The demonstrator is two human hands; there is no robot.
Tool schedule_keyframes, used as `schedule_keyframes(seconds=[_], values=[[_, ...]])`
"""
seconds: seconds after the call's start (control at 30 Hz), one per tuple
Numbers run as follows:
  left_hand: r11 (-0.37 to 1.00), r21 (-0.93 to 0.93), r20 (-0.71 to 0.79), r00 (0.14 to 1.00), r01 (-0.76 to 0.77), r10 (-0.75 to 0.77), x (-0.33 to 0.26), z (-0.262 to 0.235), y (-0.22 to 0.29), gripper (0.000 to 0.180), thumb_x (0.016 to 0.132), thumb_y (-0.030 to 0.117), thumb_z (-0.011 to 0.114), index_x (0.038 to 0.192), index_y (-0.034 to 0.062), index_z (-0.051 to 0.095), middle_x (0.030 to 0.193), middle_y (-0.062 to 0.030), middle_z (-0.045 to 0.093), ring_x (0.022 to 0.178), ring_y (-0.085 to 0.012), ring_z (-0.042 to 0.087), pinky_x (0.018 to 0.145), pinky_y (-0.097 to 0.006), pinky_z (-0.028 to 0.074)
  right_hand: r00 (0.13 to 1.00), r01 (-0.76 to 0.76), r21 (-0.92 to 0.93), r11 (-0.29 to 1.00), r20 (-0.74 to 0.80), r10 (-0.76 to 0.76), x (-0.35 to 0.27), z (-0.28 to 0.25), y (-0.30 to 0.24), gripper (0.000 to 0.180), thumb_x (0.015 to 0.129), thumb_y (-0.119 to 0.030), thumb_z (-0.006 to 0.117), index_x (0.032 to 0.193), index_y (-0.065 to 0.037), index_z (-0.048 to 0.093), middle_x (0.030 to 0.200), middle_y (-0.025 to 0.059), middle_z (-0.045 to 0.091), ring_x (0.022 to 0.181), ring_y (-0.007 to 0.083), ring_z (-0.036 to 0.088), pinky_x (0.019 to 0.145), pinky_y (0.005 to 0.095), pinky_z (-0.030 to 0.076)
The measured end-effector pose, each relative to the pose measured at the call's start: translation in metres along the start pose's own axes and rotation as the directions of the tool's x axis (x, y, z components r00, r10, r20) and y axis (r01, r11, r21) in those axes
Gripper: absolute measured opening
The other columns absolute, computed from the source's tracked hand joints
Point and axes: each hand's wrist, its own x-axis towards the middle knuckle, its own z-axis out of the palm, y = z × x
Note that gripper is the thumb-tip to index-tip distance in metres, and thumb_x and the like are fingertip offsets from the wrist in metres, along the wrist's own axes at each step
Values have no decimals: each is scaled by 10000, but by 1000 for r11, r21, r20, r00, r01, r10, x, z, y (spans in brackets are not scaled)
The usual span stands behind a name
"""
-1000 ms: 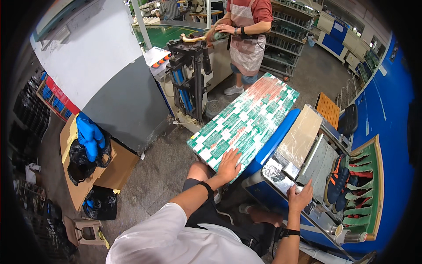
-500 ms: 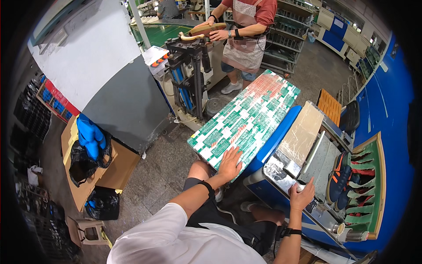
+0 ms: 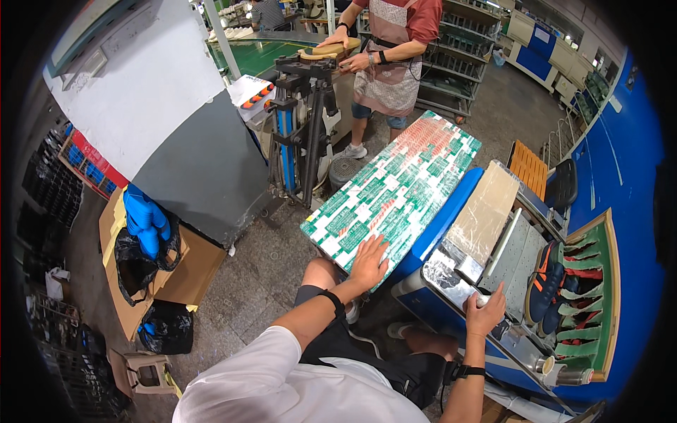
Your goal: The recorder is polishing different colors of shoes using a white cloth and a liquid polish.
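**Left hand flat on patterned sheet, right hand on foil-topped machine**

Far left: cardboard box (image 3: 185,271) on the concrete floor (image 3: 261,282), open side up, blue foot-shaped forms (image 3: 143,217) and black bags (image 3: 134,264) on it. Behind it a grey and white slab-sided cabinet (image 3: 176,141). Open floor between cabinet corner and the person's knee – the widest free gap in view.

Centre: a black stand (image 3: 305,127) with blue cylinders, upright, just beyond the sheet's far left edge. Behind it another person in an apron (image 3: 388,67) holds a tan sole-shaped piece (image 3: 328,50) on top of the stand.

Patterned sheet (image 3: 395,187) – long flat rectangle, green, white and red print, glossy, running diagonally away from the viewer. Near corner overhangs the floor. Left hand (image 3: 369,262) lies on its near end, palm down, fingers spread, pressing flat, gripping nothing.

Right of the sheet, touching its long edge: blue machine (image 3: 437,233) with a crinkled foil-covered top (image 3: 451,268) and a tan flat panel (image 3: 488,208). Right hand (image 3: 485,315) sits at the foil edge nearest the viewer, fingers curled round a small pale object – cannot tell what it is.

Far right: green-lined tray (image 3: 596,243) with dark shoes (image 3: 546,282) with orange stripes, against a blue wall (image 3: 620,176); little room there
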Motion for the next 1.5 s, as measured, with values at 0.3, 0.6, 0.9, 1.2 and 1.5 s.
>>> schedule_keyframes(seconds=[0.3, 0.6, 0.9, 1.2, 1.5], values=[[1000, 2, 11, 1000, 7, -7, 1, -1, 2, 553, 1042, 240, 662, 1567, 78, 596, 1733, -208, 459, 1643, -437, 353, 1356, -579, 243, 1000, 0, -15, 1000, 1, 0, 1, 0, 0, 929, 856, -320, 813, 1642, 28, 461, 1245, 252, 652, 1182, 465, 613, 1084, 549, 473], [1000, 6, 9, 1000, 5, -5, 2, -3, 2, 554, 1041, 237, 661, 1567, 78, 594, 1731, -207, 460, 1641, -440, 353, 1357, -583, 238, 1000, -12, -7, 1000, 17, 13, 1, -1, -2, 924, 870, -322, 812, 1646, 28, 454, 1253, 248, 649, 1187, 461, 613, 1091, 546, 471], [1000, 18, 5, 1000, 5, -5, 1, -1, 2, 561, 1035, 242, 668, 1567, 80, 594, 1719, -209, 476, 1630, -447, 369, 1347, -586, 252, 1000, -8, -2, 1000, 17, 8, 0, 1, 1, 913, 869, -317, 812, 1638, 30, 462, 1253, 249, 650, 1190, 463, 610, 1093, 547, 470], [1000, 16, -2, 1000, -8, 8, 3, 4, 0, 560, 1035, 247, 670, 1565, 79, 596, 1721, -202, 477, 1621, -448, 381, 1338, -593, 263, 1000, -25, 2, 1000, -16, 25, 2, -1, 0, 917, 862, -318, 822, 1634, 27, 470, 1253, 242, 654, 1183, 462, 615, 1083, 544, 475], [999, 24, -38, 999, -25, 26, -2, -2, -8, 567, 1026, 244, 676, 1560, 69, 604, 1702, -210, 502, 1598, -455, 415, 1330, -591, 281, 999, -24, 21, 999, -20, 25, -4, 4, -5, 932, 858, -323, 828, 1643, 24, 463, 1269, 252, 663, 1188, 472, 618, 1086, 565, 467]])
